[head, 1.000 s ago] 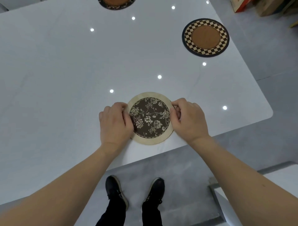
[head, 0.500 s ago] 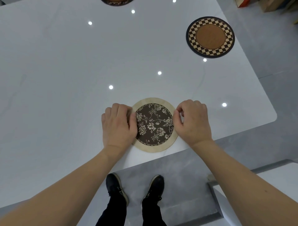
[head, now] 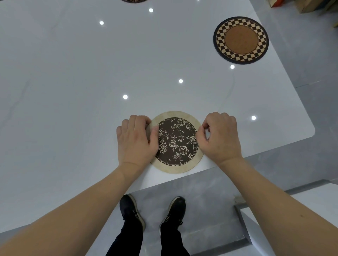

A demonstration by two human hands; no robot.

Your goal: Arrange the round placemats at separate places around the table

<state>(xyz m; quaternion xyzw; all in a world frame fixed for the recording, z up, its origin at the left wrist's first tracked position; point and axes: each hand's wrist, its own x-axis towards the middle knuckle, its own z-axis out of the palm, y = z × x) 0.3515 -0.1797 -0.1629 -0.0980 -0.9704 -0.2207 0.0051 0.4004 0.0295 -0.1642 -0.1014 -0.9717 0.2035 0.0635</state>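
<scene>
A round placemat with a dark floral centre and a beige rim (head: 176,144) lies flat on the white table (head: 73,82), close to its near edge. My left hand (head: 136,140) pinches its left edge, thumb on top. My right hand (head: 219,137) pinches its right edge the same way. A second placemat with a black-and-cream checkered ring and a brown centre (head: 241,40) lies near the table's far right edge. A sliver of a third dark placemat (head: 133,1) shows at the top edge of the view.
The table's rounded near-right corner (head: 309,131) is to the right of my hands. My two black shoes (head: 151,210) stand on the grey floor just below the table edge. A white block (head: 301,210) sits at the lower right. Boxes (head: 311,5) lie at the top right.
The floral placemat has slid a little towards the near edge of the table with both hands still on its sides. My right fingers have curled tighter at its rim.
</scene>
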